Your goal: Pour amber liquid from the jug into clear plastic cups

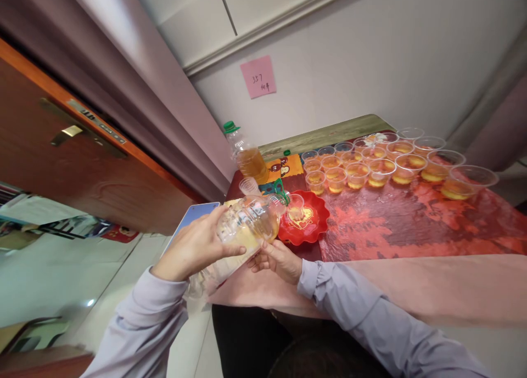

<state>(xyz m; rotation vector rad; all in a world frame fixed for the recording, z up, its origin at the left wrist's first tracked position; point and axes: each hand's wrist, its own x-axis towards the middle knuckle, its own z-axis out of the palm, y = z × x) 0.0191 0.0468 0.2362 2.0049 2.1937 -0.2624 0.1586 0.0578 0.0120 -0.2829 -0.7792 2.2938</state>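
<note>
A clear plastic bottle [252,218] with some yellowish liquid lies tilted in my hands, its green neck pointing right. My left hand [196,242] is wrapped round the bottle's body from the left. Beneath its front part, my right hand [279,260] supports it with thumb and fingers closed on the plastic. The bottle's mouth is at a clear plastic cup [295,207] standing in a red scalloped dish [316,227]. Whether liquid is flowing cannot be made out. A stack of clear cups [248,186] is just behind the bottle.
Rows of clear cups with orange-yellow liquid [381,172] cover the back right of the red-patterned table [370,230]. A second large bottle [250,159] with a green cap stands at the back left. A wooden door [78,164] is at the left; a wall is behind.
</note>
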